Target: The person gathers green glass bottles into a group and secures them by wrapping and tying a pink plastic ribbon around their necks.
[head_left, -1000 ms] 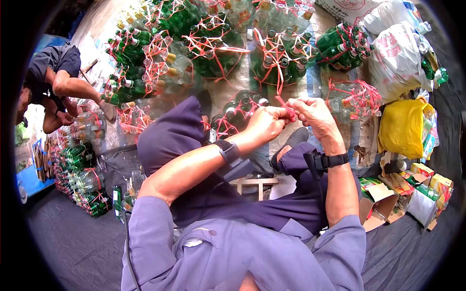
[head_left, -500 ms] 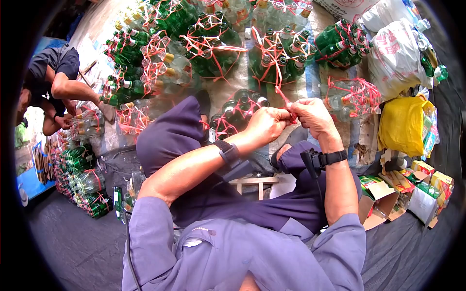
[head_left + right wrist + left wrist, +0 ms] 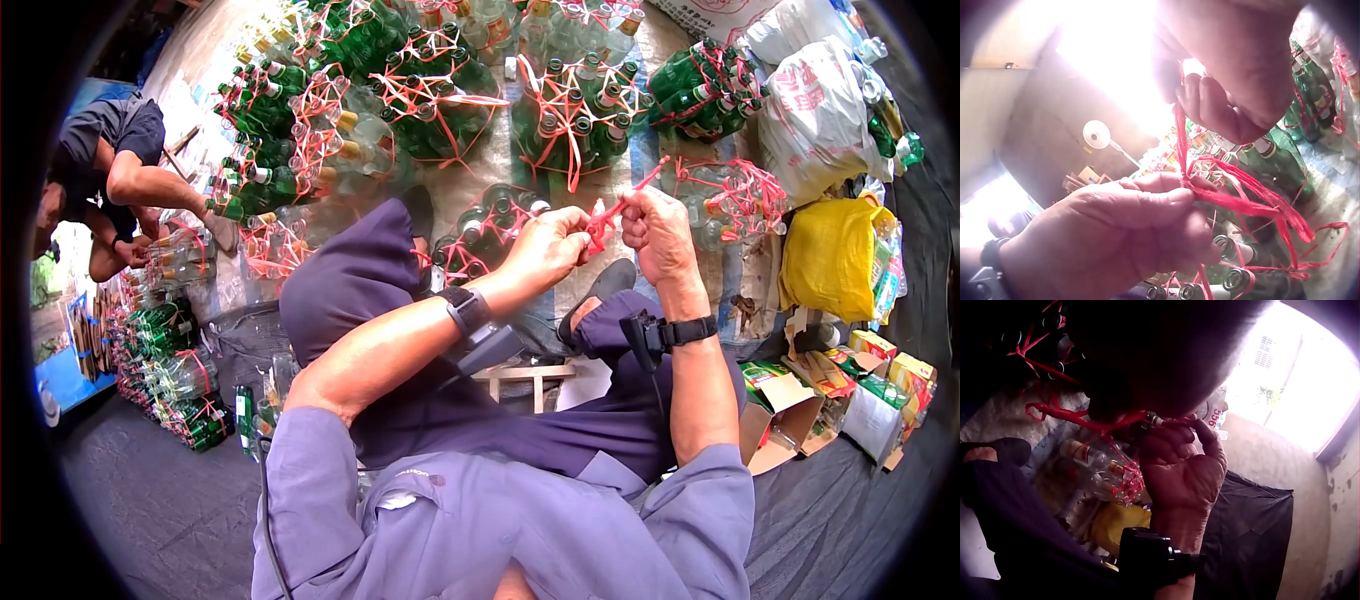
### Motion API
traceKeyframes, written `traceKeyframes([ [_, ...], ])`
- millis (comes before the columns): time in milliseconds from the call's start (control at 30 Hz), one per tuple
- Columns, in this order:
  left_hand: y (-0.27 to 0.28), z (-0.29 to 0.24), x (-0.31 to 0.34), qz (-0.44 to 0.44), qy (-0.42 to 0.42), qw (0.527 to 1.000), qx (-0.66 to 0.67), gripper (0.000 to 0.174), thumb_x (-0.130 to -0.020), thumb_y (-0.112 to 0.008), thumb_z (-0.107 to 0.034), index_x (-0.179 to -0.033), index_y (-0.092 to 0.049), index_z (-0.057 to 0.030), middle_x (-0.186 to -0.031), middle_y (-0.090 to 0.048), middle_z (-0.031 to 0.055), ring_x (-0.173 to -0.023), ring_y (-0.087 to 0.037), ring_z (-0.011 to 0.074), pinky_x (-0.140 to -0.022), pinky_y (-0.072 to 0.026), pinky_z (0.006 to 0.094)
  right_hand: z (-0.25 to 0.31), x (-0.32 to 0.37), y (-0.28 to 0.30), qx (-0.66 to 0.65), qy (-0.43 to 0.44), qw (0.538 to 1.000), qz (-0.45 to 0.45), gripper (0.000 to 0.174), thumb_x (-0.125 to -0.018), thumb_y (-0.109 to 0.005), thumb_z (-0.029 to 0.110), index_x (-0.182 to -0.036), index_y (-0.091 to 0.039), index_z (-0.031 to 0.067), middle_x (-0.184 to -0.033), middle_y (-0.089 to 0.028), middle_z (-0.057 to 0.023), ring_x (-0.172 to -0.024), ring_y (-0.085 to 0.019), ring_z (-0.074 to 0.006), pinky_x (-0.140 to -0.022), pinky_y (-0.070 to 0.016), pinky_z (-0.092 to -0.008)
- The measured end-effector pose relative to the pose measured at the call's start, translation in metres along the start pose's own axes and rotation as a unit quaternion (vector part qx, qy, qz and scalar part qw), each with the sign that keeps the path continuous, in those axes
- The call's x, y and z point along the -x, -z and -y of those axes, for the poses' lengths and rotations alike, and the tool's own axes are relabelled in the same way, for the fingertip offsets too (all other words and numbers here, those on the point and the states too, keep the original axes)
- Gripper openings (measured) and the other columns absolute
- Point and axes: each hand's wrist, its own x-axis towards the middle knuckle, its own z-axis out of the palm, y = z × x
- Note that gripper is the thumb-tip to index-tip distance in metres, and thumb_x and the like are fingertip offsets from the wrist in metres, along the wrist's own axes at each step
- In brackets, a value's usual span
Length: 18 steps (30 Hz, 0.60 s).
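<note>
Red plastic ribbon (image 3: 600,228) is stretched in loops and strands between the two hands. My left hand (image 3: 543,245) pinches it between thumb and fingers; in the right wrist view the left hand (image 3: 1129,231) pinches the point where strands of ribbon (image 3: 1235,203) meet. My right hand (image 3: 660,235) has its fingers curled round the other part, and a twisted end sticks up above it. In the left wrist view, the right hand (image 3: 1179,465) grips ribbon (image 3: 1072,417). Beyond the hands stand green bottles (image 3: 600,140) bound at their necks with red ribbon.
More tied bottle bundles (image 3: 440,120) stand ahead and at left. A small bundle (image 3: 490,225) is beside the left hand. At right are a white bag (image 3: 815,120), a yellow bag (image 3: 835,265) and open cartons (image 3: 785,400). Another person (image 3: 125,170) crouches at far left.
The ribbon in my hands, which earlier met the strand hanging from the green bundle, is now apart from it. My right hand has shifted slightly, and the two hands are farther apart.
</note>
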Motion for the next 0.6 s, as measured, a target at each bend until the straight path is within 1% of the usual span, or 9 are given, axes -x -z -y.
traceKeyframes([
  [67,0.000,-0.003,0.001,0.000,0.000,1.000,0.012,0.019,-0.098,-0.053,-0.007,-0.110,-0.064,0.0024,-0.085,-0.065,0.0039,-0.075,-0.063,0.0096,-0.073,-0.0523,0.0274,-0.001,0.001,0.001,0.008,-0.004,1.000,0.003,0.013,-0.091,-0.068,0.014,-0.088,-0.066,0.0020,-0.069,-0.054,0.0024,-0.050,-0.042,-0.0034,-0.042,-0.0267,-0.0187],
  [133,0.000,-0.006,0.003,-0.013,-0.013,1.000,0.017,0.021,-0.100,-0.052,-0.007,-0.115,-0.062,0.0015,-0.089,-0.061,0.0035,-0.075,-0.062,0.0096,-0.073,-0.0522,0.0271,-0.002,0.002,0.003,0.016,-0.007,1.000,0.005,0.015,-0.092,-0.069,0.016,-0.088,-0.066,0.0021,-0.070,-0.055,0.0020,-0.050,-0.042,-0.0035,-0.042,-0.0266,-0.0187],
  [167,0.000,-0.006,0.003,-0.013,-0.012,1.000,0.017,0.021,-0.100,-0.052,-0.007,-0.115,-0.062,0.0015,-0.089,-0.061,0.0035,-0.075,-0.062,0.0096,-0.073,-0.0522,0.0271,-0.002,0.002,0.005,0.019,-0.009,1.000,0.002,0.016,-0.093,-0.068,0.017,-0.089,-0.066,0.0023,-0.070,-0.055,0.0019,-0.049,-0.042,-0.0034,-0.042,-0.0266,-0.0186],
  [233,0.000,-0.004,0.003,-0.007,-0.025,0.998,0.056,0.023,-0.100,-0.051,-0.006,-0.120,-0.059,0.0015,-0.091,-0.060,0.0034,-0.075,-0.061,0.0097,-0.074,-0.0521,0.0268,-0.002,0.001,0.009,0.022,-0.011,1.000,-0.001,0.017,-0.094,-0.068,0.018,-0.089,-0.066,0.0025,-0.071,-0.055,0.0018,-0.049,-0.042,-0.0033,-0.042,-0.0266,-0.0186],
  [300,0.001,0.000,0.001,-0.001,-0.016,0.998,0.061,0.025,-0.099,-0.051,-0.006,-0.123,-0.058,0.0019,-0.091,-0.060,0.0035,-0.076,-0.062,0.0097,-0.075,-0.0521,0.0268,-0.002,0.001,0.011,0.033,-0.008,0.999,-0.033,0.016,-0.095,-0.067,0.018,-0.091,-0.066,0.0020,-0.072,-0.058,0.0011,-0.050,-0.042,-0.0028,-0.042,-0.0270,-0.0185],
  [433,0.001,0.003,0.000,0.017,-0.004,0.996,0.089,0.030,-0.099,-0.051,-0.006,-0.128,-0.054,0.0030,-0.089,-0.061,0.0036,-0.076,-0.062,0.0096,-0.075,-0.0520,0.0269,-0.004,0.000,0.014,0.022,-0.015,0.999,-0.041,0.017,-0.095,-0.066,0.018,-0.094,-0.067,0.0010,-0.074,-0.060,0.0000,-0.051,-0.042,-0.0025,-0.042,-0.0272,-0.0184],
  [600,0.001,0.000,0.001,0.016,0.005,0.997,0.077,0.032,-0.098,-0.051,-0.007,-0.129,-0.054,0.0031,-0.084,-0.061,0.0036,-0.076,-0.062,0.0096,-0.076,-0.0521,0.0269,-0.004,0.001,0.010,0.019,-0.012,0.998,-0.066,0.017,-0.095,-0.065,0.017,-0.097,-0.068,0.0005,-0.077,-0.063,-0.0011,-0.052,-0.044,-0.0028,-0.042,-0.0284,-0.0179],
])
